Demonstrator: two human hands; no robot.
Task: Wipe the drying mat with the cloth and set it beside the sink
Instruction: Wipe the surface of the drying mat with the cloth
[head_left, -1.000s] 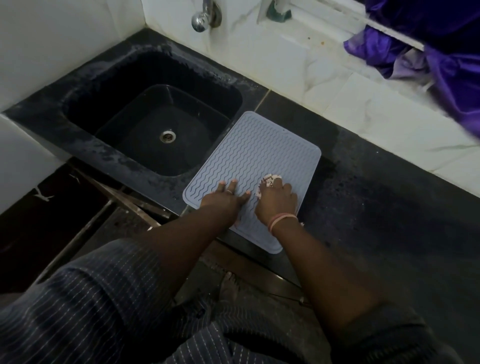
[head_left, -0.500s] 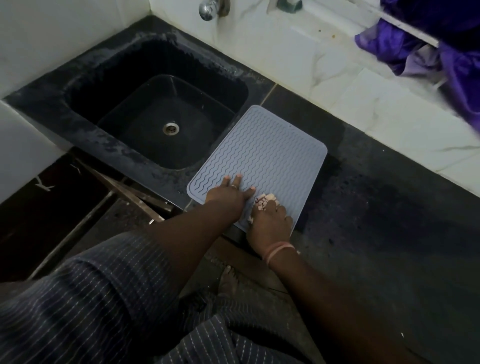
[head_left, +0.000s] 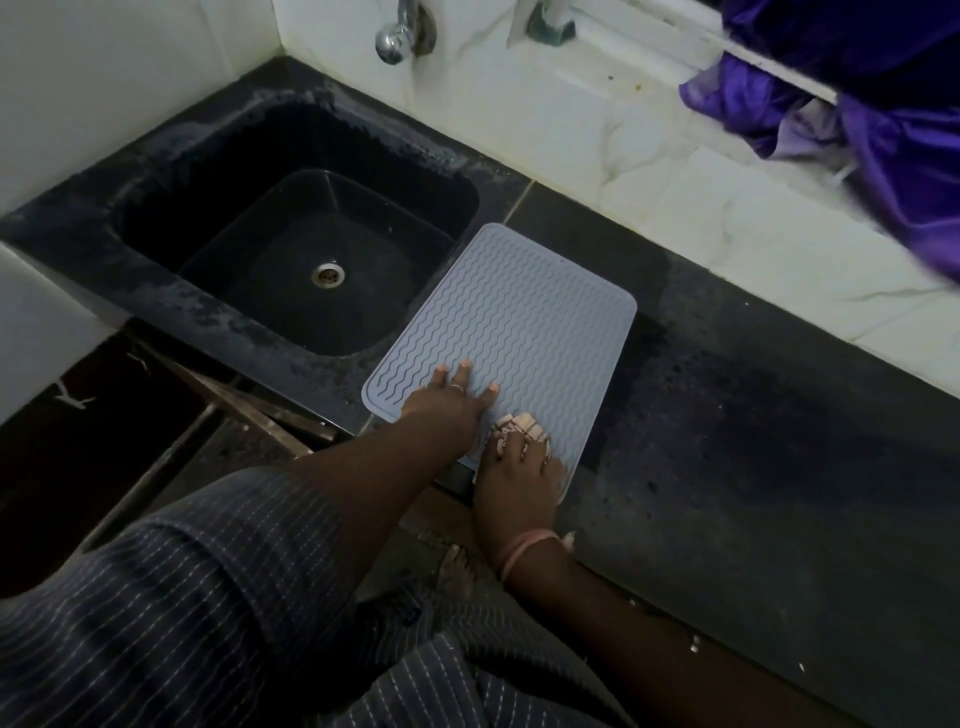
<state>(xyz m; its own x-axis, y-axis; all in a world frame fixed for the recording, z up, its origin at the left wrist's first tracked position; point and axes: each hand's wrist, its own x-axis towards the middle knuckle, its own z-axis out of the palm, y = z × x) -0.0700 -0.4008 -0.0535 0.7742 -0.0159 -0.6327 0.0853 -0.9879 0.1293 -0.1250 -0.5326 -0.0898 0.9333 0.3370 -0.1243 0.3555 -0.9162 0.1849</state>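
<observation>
Mat (head_left: 511, 332) flat on counter (head_left: 753, 441), just right of sink (head_left: 311, 260), long axis running away from the person. Left hand (head_left: 449, 402) presses near edge, fingers spread; right hand (head_left: 517, 475) beside it, bunching cloth (head_left: 514, 422) on near corner.

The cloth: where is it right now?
In the head view the cloth sits bunched under the right hand, on the near edge of the drying mat, just right of the left hand.

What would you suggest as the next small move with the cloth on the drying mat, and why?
Probably push the cloth away toward the mat's far edge. The right hand holds it bunched at the near edge of the drying mat, most ridges lie beyond it, and the left hand presses flat, steadying the mat.
</observation>
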